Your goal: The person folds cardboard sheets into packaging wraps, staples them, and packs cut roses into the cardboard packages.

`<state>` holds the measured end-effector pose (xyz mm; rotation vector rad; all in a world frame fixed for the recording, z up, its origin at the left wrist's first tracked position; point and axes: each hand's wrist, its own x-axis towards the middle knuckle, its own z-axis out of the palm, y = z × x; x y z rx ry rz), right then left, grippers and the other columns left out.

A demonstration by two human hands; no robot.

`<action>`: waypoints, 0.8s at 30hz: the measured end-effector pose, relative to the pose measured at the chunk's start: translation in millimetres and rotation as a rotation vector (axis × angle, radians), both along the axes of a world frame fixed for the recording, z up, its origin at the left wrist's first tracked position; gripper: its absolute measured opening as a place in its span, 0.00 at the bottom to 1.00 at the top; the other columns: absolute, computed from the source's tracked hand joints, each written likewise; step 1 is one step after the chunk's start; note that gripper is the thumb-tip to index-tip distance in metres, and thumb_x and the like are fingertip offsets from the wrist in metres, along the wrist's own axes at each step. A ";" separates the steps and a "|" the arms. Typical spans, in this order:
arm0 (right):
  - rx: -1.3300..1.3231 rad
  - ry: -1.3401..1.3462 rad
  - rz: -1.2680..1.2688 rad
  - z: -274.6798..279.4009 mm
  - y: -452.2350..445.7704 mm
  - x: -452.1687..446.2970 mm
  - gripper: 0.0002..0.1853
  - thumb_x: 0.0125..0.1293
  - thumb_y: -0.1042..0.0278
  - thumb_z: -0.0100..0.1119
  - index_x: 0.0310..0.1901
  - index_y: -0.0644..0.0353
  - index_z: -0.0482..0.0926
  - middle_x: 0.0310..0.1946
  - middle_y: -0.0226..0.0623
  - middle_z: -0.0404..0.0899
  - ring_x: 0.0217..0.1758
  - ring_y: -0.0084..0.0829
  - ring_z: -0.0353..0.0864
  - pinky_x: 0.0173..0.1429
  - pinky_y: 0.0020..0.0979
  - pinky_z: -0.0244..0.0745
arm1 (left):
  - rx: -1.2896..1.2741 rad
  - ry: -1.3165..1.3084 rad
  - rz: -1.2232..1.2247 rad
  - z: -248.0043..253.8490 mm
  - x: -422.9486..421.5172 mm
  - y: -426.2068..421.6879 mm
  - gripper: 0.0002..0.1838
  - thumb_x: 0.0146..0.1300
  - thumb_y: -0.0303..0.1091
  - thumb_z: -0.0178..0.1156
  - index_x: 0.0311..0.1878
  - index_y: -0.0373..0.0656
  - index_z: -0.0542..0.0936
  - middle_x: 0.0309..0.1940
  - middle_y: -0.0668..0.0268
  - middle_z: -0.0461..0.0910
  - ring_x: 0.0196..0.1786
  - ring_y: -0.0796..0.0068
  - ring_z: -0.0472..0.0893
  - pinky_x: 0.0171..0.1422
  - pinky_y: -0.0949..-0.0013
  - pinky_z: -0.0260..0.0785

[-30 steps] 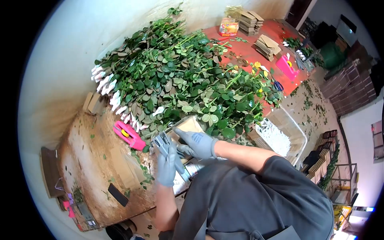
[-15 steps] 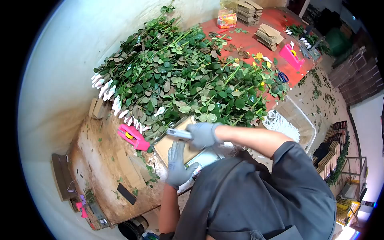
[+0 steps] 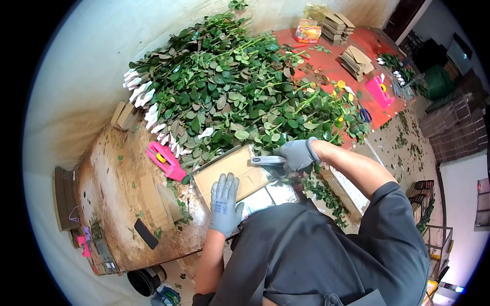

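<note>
My left hand [image 3: 224, 206], in a grey glove, lies flat with fingers stretched on the lower left part of a cardboard sheet [image 3: 224, 171]. The sheet rests in a shallow dark-edged frame at the table's front edge. My right hand [image 3: 298, 154], also gloved, is wrapped round a grey stapler [image 3: 268, 160], whose front end reaches over the sheet's right side. Clear plastic film [image 3: 260, 178] shows at that side. Beyond the frame lies a large pile of leafy rose stems [image 3: 229, 97], with white-wrapped heads [image 3: 143, 94] along its left edge.
A pink tape dispenser [image 3: 167, 162] stands left of the frame, near cardboard pieces [image 3: 155, 201] and a black phone [image 3: 146, 234]. On the red table [image 3: 326, 64] are cardboard stacks [image 3: 356, 62], blue-handled scissors [image 3: 365, 115] and another pink dispenser [image 3: 379, 92]. A clear-walled bin [image 3: 352, 181] stands at right.
My right hand has moved right with the stapler, from over the sheet's middle to its right edge. The left hand stays flat on the sheet. The view has shifted slightly.
</note>
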<state>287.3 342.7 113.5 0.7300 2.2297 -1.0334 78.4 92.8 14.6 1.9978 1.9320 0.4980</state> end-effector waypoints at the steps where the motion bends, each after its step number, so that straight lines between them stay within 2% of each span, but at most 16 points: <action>1: -0.001 0.015 0.018 2.8 -0.4 -1.0 0.20 0.58 0.64 0.61 0.51 0.64 0.82 0.40 0.53 0.87 0.47 0.52 0.87 0.51 0.47 0.79 | 0.008 0.011 0.000 -0.7 0.0 0.2 0.44 0.60 0.32 0.67 0.79 0.37 0.61 0.81 0.47 0.57 0.85 0.41 0.51 0.86 0.41 0.41; 4: 0.002 0.038 0.061 0.5 -2.9 -7.9 0.19 0.59 0.65 0.62 0.51 0.64 0.81 0.39 0.52 0.87 0.47 0.52 0.87 0.50 0.48 0.79 | 0.028 0.044 0.025 4.2 3.1 1.4 0.41 0.59 0.31 0.68 0.77 0.36 0.66 0.80 0.50 0.60 0.84 0.46 0.55 0.86 0.45 0.44; 8: -0.018 0.004 0.075 -0.4 -3.2 -14.8 0.18 0.58 0.65 0.62 0.50 0.62 0.81 0.38 0.52 0.87 0.45 0.52 0.87 0.50 0.48 0.79 | 0.029 0.042 0.029 1.3 1.8 0.2 0.41 0.59 0.31 0.67 0.77 0.36 0.66 0.80 0.49 0.60 0.84 0.46 0.55 0.86 0.45 0.44; 10: 0.005 0.036 0.056 -3.3 -4.5 -15.0 0.20 0.58 0.60 0.65 0.50 0.61 0.82 0.38 0.51 0.87 0.45 0.52 0.87 0.50 0.48 0.79 | 0.014 -0.002 0.016 2.1 1.2 0.8 0.42 0.59 0.29 0.67 0.78 0.37 0.64 0.81 0.47 0.58 0.84 0.41 0.53 0.86 0.41 0.41; 15: 0.168 -0.004 0.118 -15.8 -8.7 -17.0 0.23 0.60 0.49 0.68 0.48 0.61 0.86 0.41 0.52 0.88 0.47 0.52 0.87 0.52 0.48 0.81 | 0.004 0.006 0.018 1.0 2.3 2.0 0.42 0.58 0.27 0.66 0.78 0.37 0.64 0.81 0.47 0.58 0.84 0.41 0.53 0.86 0.41 0.41; 19: 0.097 -0.011 0.068 -14.7 -7.9 -15.2 0.22 0.63 0.50 0.67 0.48 0.62 0.86 0.40 0.52 0.88 0.47 0.52 0.88 0.52 0.47 0.80 | 0.035 0.013 0.015 -3.3 1.5 0.6 0.42 0.58 0.27 0.66 0.78 0.37 0.64 0.81 0.47 0.58 0.84 0.41 0.53 0.86 0.41 0.41; 20: 0.022 0.009 0.022 -15.4 -4.6 -13.1 0.20 0.63 0.52 0.68 0.47 0.62 0.85 0.36 0.48 0.88 0.38 0.46 0.89 0.44 0.44 0.82 | 0.032 0.014 0.012 -3.9 1.3 0.6 0.42 0.58 0.27 0.66 0.78 0.37 0.64 0.81 0.47 0.58 0.84 0.41 0.53 0.86 0.41 0.41; 22: -0.042 0.011 0.021 -31.4 6.9 -13.0 0.19 0.66 0.55 0.69 0.50 0.61 0.83 0.24 0.35 0.84 0.20 0.33 0.82 0.25 0.35 0.77 | 0.053 0.010 0.019 -5.4 1.5 0.2 0.42 0.58 0.28 0.66 0.78 0.37 0.64 0.81 0.47 0.59 0.84 0.41 0.53 0.86 0.41 0.41; 23: -0.093 -0.133 -0.001 -24.8 17.0 -8.4 0.20 0.65 0.54 0.70 0.49 0.60 0.84 0.25 0.36 0.84 0.22 0.32 0.81 0.28 0.35 0.76 | 0.050 0.009 0.022 -4.7 2.3 -0.9 0.42 0.58 0.28 0.66 0.78 0.37 0.64 0.81 0.47 0.59 0.84 0.41 0.53 0.86 0.41 0.41; 24: -0.052 -0.153 0.014 -9.4 20.1 -2.6 0.20 0.64 0.52 0.70 0.49 0.60 0.84 0.30 0.41 0.86 0.29 0.38 0.85 0.34 0.39 0.79 | 0.050 0.031 0.025 -2.4 2.6 -0.6 0.42 0.58 0.29 0.67 0.77 0.37 0.65 0.80 0.48 0.60 0.84 0.43 0.55 0.86 0.43 0.42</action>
